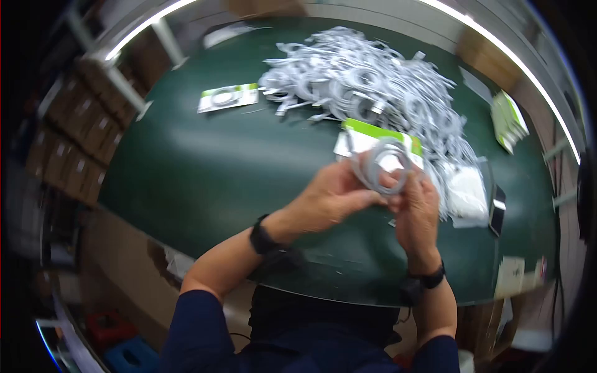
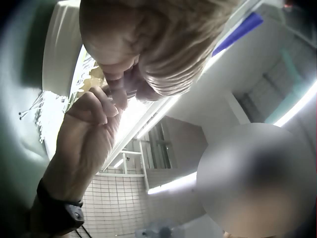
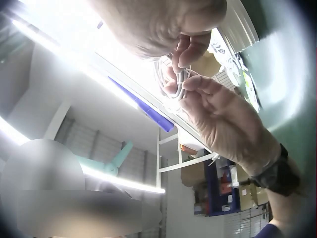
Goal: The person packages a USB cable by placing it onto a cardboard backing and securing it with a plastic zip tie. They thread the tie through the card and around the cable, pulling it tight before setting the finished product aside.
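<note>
A coiled light-grey cable (image 1: 387,166) is held up over the table between both hands. My left hand (image 1: 329,194) grips it from the left, with fingers curled at the loop's lower edge. From the right, my right hand (image 1: 416,208) pinches the same loop. In the right wrist view the fingers of both hands meet at the coil (image 3: 179,82). A white card with a green band (image 1: 379,132) lies behind the coil and is partly covered by it. Beyond it spreads a large heap of similar coiled cables (image 1: 367,81).
On the green table (image 1: 205,168), another green-and-white card with a coil (image 1: 227,97) lies at the back left. To the right are a white plastic bag (image 1: 466,193), a dark phone-like object (image 1: 497,210) and a stack of green-and-white cards (image 1: 510,121). Cardboard boxes (image 1: 74,155) stand at left.
</note>
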Action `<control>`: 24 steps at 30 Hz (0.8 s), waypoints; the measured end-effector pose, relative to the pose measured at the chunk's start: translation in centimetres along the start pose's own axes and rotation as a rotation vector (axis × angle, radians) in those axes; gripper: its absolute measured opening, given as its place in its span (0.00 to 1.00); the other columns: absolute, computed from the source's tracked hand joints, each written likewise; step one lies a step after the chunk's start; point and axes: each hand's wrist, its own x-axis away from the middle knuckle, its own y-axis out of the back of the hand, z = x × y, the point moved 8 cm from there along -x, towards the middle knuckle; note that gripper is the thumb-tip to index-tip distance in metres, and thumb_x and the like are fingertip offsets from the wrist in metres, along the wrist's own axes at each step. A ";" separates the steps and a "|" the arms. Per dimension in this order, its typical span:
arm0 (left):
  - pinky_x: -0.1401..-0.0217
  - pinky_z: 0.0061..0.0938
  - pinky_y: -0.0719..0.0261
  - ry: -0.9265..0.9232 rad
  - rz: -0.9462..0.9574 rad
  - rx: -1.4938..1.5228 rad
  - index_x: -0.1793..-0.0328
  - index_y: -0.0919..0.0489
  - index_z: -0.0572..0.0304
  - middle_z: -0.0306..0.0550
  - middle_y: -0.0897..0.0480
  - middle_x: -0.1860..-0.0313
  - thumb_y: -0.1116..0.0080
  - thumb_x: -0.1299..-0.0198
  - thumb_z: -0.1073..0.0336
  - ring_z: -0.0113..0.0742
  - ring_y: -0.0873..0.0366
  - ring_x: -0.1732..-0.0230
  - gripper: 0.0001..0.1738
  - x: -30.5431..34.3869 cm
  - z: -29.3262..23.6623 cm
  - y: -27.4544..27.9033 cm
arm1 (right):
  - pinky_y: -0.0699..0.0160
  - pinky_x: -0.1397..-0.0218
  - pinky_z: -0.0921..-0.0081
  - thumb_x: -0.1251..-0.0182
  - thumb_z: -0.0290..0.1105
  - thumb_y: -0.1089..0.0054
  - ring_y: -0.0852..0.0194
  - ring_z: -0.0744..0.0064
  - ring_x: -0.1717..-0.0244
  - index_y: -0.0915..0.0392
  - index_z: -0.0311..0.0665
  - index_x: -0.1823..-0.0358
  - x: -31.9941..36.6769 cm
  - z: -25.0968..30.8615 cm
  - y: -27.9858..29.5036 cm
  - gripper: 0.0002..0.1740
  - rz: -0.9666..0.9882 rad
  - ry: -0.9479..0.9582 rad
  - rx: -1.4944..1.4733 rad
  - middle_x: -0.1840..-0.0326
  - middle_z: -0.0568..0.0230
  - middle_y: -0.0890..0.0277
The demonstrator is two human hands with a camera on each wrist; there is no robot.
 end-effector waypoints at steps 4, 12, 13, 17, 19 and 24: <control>0.41 0.31 0.16 -0.320 -0.056 -0.429 0.37 0.20 0.69 0.49 0.14 0.48 0.37 0.31 0.77 0.35 0.14 0.47 0.17 -0.3 -0.8 -1.4 | 0.16 0.56 0.83 0.17 0.41 0.41 0.17 0.78 0.53 0.30 0.28 0.28 -0.2 -0.4 0.7 0.28 0.005 0.005 -0.092 0.46 0.62 0.18; 0.45 0.38 0.18 -0.781 -0.161 -0.895 0.53 0.14 0.63 0.51 0.17 0.60 0.31 0.45 0.72 0.49 0.16 0.53 0.13 1.8 -4.7 -4.1 | 0.26 0.26 0.66 0.23 0.40 0.42 0.31 0.61 0.27 0.40 0.29 0.20 -1.1 -2.7 1.9 0.37 0.211 -0.127 -0.022 0.25 0.53 0.32; 0.46 0.38 0.18 -0.777 -0.209 -0.976 0.53 0.14 0.62 0.50 0.17 0.60 0.30 0.45 0.70 0.48 0.16 0.53 0.13 2.6 -5.2 -3.7 | 0.25 0.28 0.65 0.22 0.39 0.42 0.29 0.61 0.29 0.38 0.29 0.22 -1.2 -2.3 0.9 0.34 0.211 -0.149 0.016 0.28 0.52 0.30; 0.50 0.35 0.15 -0.792 -0.354 -1.450 0.55 0.14 0.62 0.45 0.17 0.60 0.31 0.43 0.65 0.44 0.17 0.51 0.12 5.4 -7.0 -2.0 | 0.21 0.33 0.62 0.21 0.37 0.42 0.21 0.58 0.38 0.29 0.29 0.29 -1.3 -1.6 -3.8 0.26 0.250 -0.237 0.155 0.37 0.49 0.21; 0.52 0.34 0.15 -0.746 -0.450 -1.734 0.57 0.15 0.63 0.43 0.17 0.60 0.32 0.42 0.64 0.42 0.18 0.51 0.12 7.4 -7.9 -0.9 | 0.19 0.36 0.60 0.20 0.36 0.42 0.17 0.56 0.43 0.24 0.29 0.32 -0.6 -1.7 -7.3 0.23 0.283 -0.293 0.185 0.42 0.47 0.16; 0.56 0.35 0.19 -0.663 -0.478 -1.937 0.60 0.16 0.66 0.45 0.17 0.61 0.33 0.43 0.60 0.42 0.19 0.54 0.14 9.1 -6.2 0.9 | 0.26 0.26 0.59 0.19 0.35 0.48 0.24 0.58 0.35 0.30 0.26 0.28 1.9 -0.4 -15.4 0.25 0.376 -0.282 0.047 0.33 0.48 0.23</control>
